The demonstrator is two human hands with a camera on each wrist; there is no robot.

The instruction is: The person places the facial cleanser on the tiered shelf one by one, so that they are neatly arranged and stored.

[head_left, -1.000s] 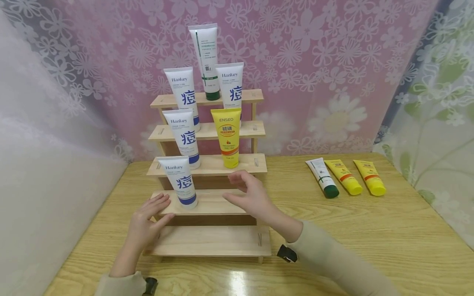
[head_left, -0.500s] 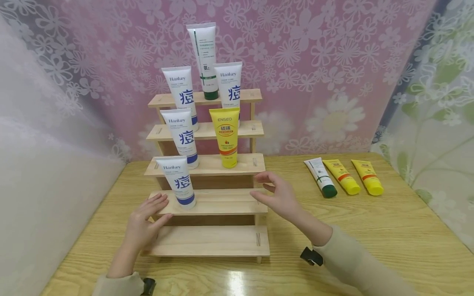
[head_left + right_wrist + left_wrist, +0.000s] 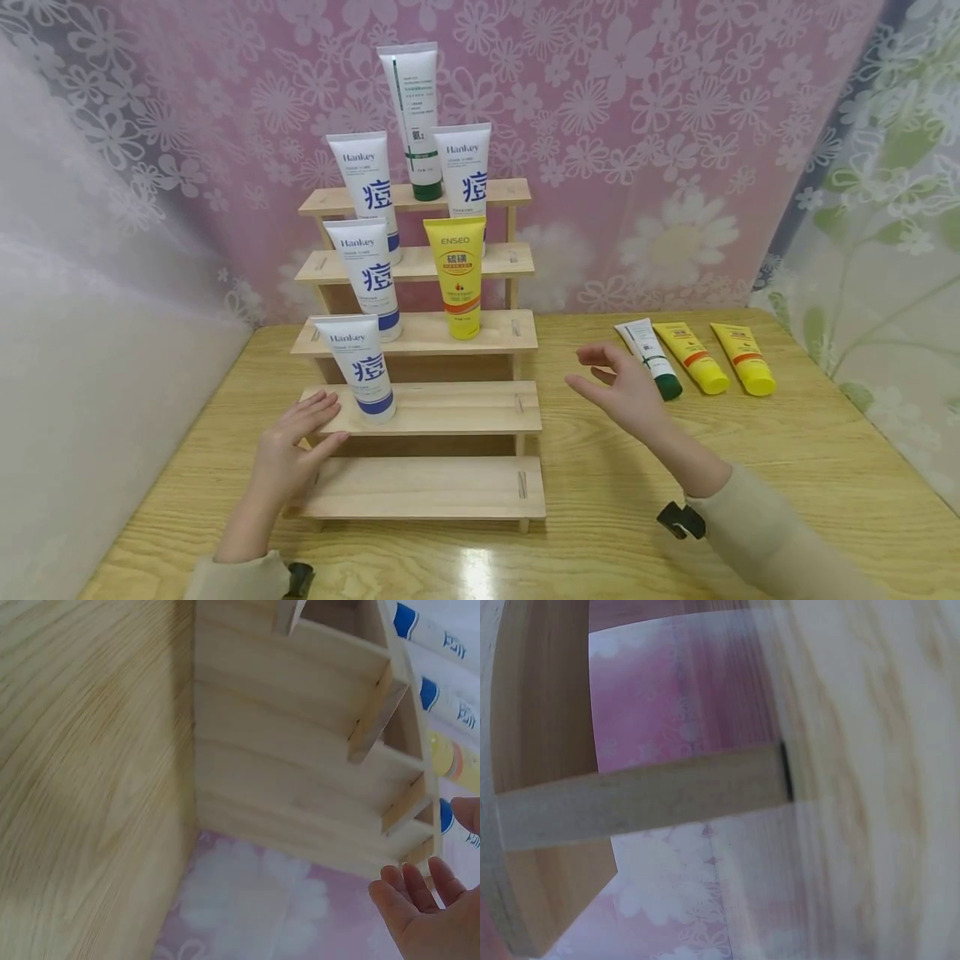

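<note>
My left hand (image 3: 288, 450) rests on the left end of the second-lowest step of a wooden tiered stand (image 3: 427, 487). Just beside its fingers stands a white-and-blue Hankey tube (image 3: 356, 367). My right hand (image 3: 628, 396) is over the table right of the stand, fingers loosely bent, holding nothing. Near it lie a white tube with a green cap (image 3: 647, 350), a yellow tube (image 3: 690, 357) and another yellow tube (image 3: 742, 357). On higher steps stand several more Hankey tubes (image 3: 367, 275), a yellow ENSEO tube (image 3: 456, 279) and, at the top, a white-and-green tube (image 3: 412, 117).
The wood-grain table (image 3: 600, 533) carries the stand and the lying tubes. A pink flowered curtain (image 3: 600, 125) hangs behind it, with a pale sheet (image 3: 97, 358) on the left. In the right wrist view the stand's side panel (image 3: 300, 735) rises from the table.
My right hand has moved rightward, away from the stand and closer to the lying tubes. The left hand stays on its step, and the tubes have not moved.
</note>
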